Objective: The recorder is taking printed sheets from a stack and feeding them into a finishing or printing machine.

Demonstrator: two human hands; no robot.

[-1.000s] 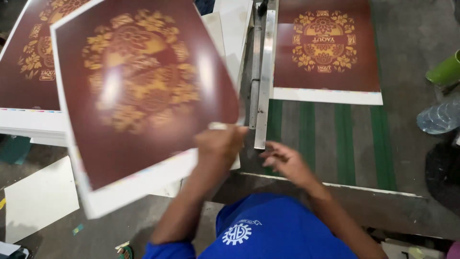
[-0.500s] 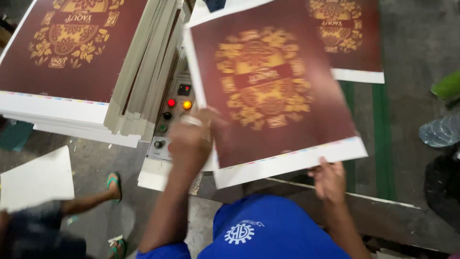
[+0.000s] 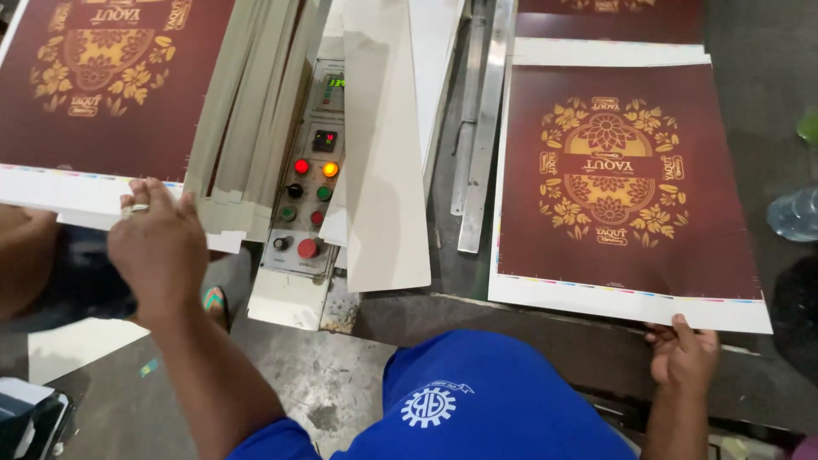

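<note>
**Sheets on both sides of the press panel**

Stack of maroon printed sheets (image 3: 94, 102) at upper left, gold floral emblem on top, white lower margin toward the body. Off-white card strips (image 3: 247, 128) leaning against its right edge. Single maroon printed sheet (image 3: 626, 183) at right, flat on the dark work table (image 3: 477, 315), white margin overhanging the near edge. Second sheet (image 3: 609, 17) partly visible beyond it. Between the two, grey control panel (image 3: 307, 196) with red, orange and green buttons, partly covered by a long pale card (image 3: 383, 162); metal rail (image 3: 481, 128) alongside. Clear plastic bottle (image 3: 794, 215) at far right.

Left hand (image 3: 158, 247), ring on one finger, fingers spread and resting at the stack's white margin, gripping nothing visible. Right hand (image 3: 686, 353) at the single sheet's lower right corner, fingertips touching the margin from below; whether pinched shut on it cannot be told.
</note>
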